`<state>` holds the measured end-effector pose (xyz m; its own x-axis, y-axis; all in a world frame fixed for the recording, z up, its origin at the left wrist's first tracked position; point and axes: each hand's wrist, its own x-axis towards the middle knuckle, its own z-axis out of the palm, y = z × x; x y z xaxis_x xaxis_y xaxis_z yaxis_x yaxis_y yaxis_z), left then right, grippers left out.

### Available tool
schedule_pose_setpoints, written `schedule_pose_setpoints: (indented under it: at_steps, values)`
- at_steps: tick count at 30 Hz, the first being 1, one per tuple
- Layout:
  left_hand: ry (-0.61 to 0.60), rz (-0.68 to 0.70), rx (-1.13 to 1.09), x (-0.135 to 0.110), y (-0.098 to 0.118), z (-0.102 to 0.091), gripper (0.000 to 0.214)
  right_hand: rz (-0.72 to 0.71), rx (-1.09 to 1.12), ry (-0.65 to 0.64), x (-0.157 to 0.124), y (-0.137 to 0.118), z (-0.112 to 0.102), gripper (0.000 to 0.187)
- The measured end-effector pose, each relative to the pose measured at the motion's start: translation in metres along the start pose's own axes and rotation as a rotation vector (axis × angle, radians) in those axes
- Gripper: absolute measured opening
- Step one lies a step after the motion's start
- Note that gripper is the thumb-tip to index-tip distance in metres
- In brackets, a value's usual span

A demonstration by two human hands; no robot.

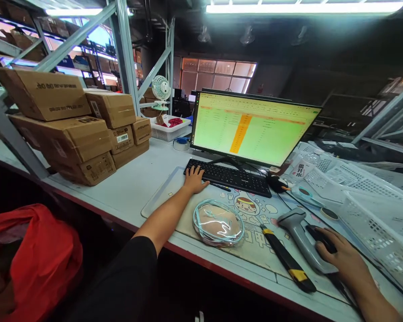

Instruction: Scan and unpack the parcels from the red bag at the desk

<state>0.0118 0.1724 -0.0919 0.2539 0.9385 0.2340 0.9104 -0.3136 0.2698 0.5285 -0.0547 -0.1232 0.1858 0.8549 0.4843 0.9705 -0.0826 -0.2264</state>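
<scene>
My left hand (195, 180) rests with fingers spread on the left end of a black keyboard (237, 175). Around a black computer mouse (322, 239) my right hand (340, 255) is curled. Just left of the mouse lies a grey barcode scanner (304, 241), and beside that a black and yellow utility knife (287, 259). A clear plastic packet with a pale blue rim (218, 223) sits on the printed desk mat (251, 243) near the table's front edge. Behind the keyboard a monitor (251, 127) shows a spreadsheet with an orange column.
Cardboard boxes (70, 138) are stacked at the left. White plastic baskets (372, 219) and a water bottle (304, 165) crowd the right side. Behind the boxes are a small fan (161, 89) and a white basket (169, 132). A red bag (47, 264) is at lower left.
</scene>
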Motion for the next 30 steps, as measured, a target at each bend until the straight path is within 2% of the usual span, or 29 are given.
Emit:
schedule_pose_setpoints:
  at_steps: [14, 24, 30]
  values:
    - [-0.047, 0.059, 0.062, -0.003, 0.007, -0.011, 0.062, -0.011, 0.002, 0.043, 0.005, 0.003, 0.008, 0.068]
    - [-0.037, 0.057, 0.060, -0.002, 0.006, -0.008, 0.063, -0.013, -0.012, 0.060, 0.004, 0.013, 0.018, 0.061]
    - [-0.029, 0.057, 0.067, 0.000, 0.003, -0.003, 0.065, -0.006, -0.035, 0.037, 0.004, 0.008, 0.014, 0.063]
